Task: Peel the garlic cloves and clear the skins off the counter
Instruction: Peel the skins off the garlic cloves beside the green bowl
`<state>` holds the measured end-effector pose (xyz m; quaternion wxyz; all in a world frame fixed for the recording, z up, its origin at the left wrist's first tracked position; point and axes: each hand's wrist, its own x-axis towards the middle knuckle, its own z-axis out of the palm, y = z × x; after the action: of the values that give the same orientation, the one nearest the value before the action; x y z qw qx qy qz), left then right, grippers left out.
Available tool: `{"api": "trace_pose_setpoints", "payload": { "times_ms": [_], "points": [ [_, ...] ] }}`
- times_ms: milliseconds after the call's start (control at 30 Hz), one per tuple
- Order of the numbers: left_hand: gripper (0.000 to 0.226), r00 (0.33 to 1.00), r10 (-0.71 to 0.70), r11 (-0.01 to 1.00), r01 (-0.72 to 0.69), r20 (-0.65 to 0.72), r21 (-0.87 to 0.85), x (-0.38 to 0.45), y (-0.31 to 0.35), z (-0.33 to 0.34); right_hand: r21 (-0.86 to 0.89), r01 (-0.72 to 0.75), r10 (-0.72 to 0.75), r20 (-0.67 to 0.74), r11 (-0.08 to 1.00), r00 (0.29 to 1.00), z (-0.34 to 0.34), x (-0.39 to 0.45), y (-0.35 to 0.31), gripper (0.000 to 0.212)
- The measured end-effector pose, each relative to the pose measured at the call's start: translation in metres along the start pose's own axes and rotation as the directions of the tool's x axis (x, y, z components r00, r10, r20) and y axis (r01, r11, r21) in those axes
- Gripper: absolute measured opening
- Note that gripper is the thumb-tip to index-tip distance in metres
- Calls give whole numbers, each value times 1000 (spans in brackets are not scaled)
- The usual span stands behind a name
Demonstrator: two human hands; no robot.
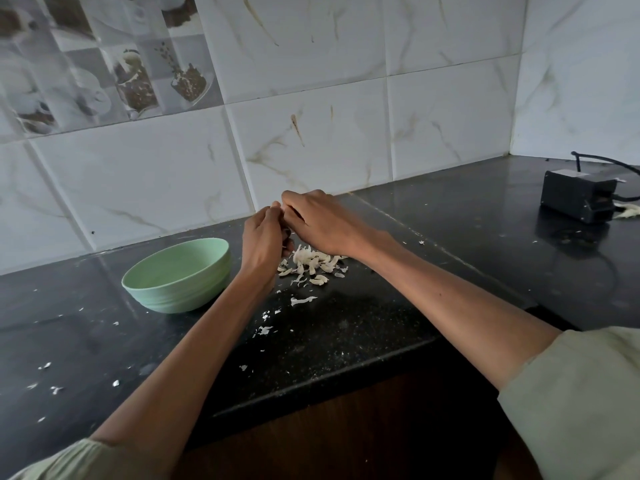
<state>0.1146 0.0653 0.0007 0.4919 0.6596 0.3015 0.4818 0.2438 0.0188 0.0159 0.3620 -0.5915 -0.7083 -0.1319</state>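
Note:
Both hands meet above the black counter (346,327). My left hand (261,245) and my right hand (318,221) curl their fingers round a small garlic clove (277,206), which shows only as a pale tip between the fingertips. A heap of white garlic skins (313,263) lies on the counter just below and right of the hands. More loose flakes (301,300) trail toward the front edge. A pale green bowl (180,275) stands to the left of my left hand; its inside looks bare from here.
A tiled wall rises right behind the hands. A black power adapter (576,199) with a cable sits at the far right of the counter. Small skin scraps (45,366) dot the counter's left part. The counter's front edge (311,386) runs under my forearms.

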Motion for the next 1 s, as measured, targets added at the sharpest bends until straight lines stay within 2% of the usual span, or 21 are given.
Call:
{"api": "trace_pose_setpoints", "payload": {
  "times_ms": [100,267,433,700,833,1000],
  "points": [
    [34,1000,26,1000,-26,2,16,0,1,0,-20,29,-30,-19,999,999,-1,-1,-1,28],
    [36,999,25,999,-24,43,-30,3,1,-7,233,-92,85,40,968,996,3,1,1,30],
    [38,997,10,999,-6,74,-46,2,0,-10,338,-170,135,124,926,983,-1,0,1,31],
    [38,993,59,994,-49,106,-95,0,4,-8,514,-248,165,203,821,965,-7,0,3,29],
    [37,984,103,995,-101,143,-22,-1,7,-9,567,-296,201,226,769,953,-11,3,5,26],
    [21,982,139,987,-148,128,63,1,6,-11,581,-310,252,181,753,951,-22,6,14,18]
  ]
}}
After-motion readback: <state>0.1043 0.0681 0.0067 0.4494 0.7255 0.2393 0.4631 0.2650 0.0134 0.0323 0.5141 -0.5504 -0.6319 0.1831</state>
